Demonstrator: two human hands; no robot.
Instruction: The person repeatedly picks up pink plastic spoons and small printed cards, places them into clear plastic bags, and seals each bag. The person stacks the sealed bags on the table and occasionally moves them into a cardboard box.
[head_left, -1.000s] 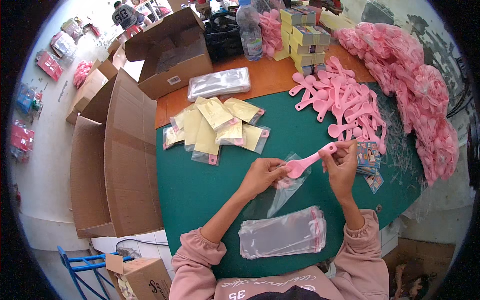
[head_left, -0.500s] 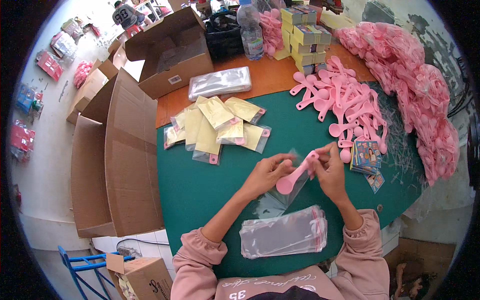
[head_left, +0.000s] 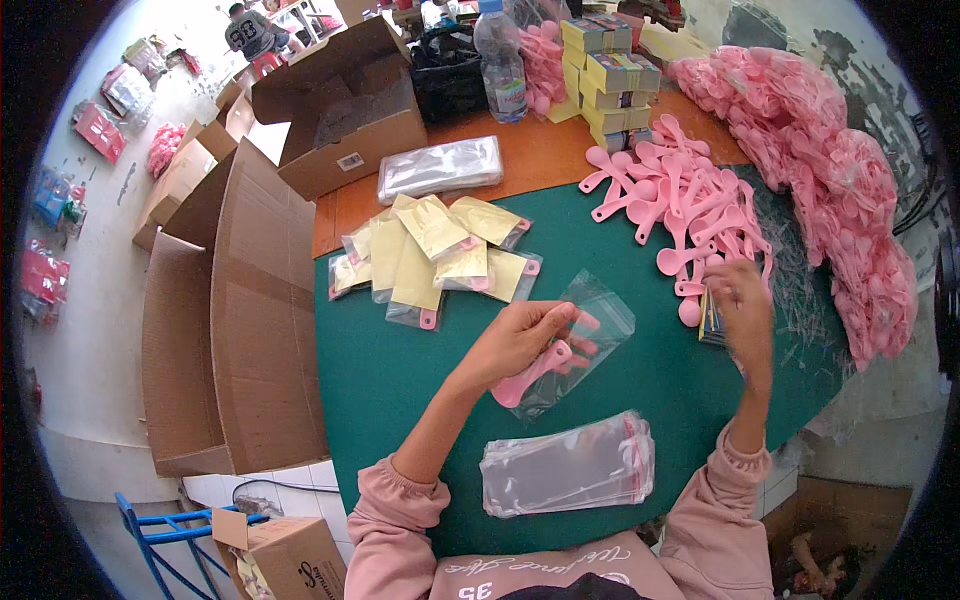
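My left hand (head_left: 528,338) is closed on a clear plastic bag (head_left: 608,312) over the green tabletop. A pink measuring spoon (head_left: 524,380) lies in or against this bag, its bowl toward me; part of it is hidden by the hand. My right hand (head_left: 745,315) is over the small stack of printed cards (head_left: 709,322) and covers most of it. Motion smears its fingers, so any grip on a card cannot be made out. Beyond it spreads a loose heap of pink spoons (head_left: 690,205). A pile of flat clear bags (head_left: 565,468) lies close in front of me.
Filled packets with pale yellow backs (head_left: 433,228) are piled at left centre. Behind them are more clear bags (head_left: 440,168), an open cardboard box (head_left: 350,150), a water bottle (head_left: 502,70) and card bundles (head_left: 620,85). Bagged pink spoons (head_left: 850,190) line the right edge.
The spoon has gone from between both hands to the bag in my left hand. My right hand has let go of the spoon and moved right, over the cards.
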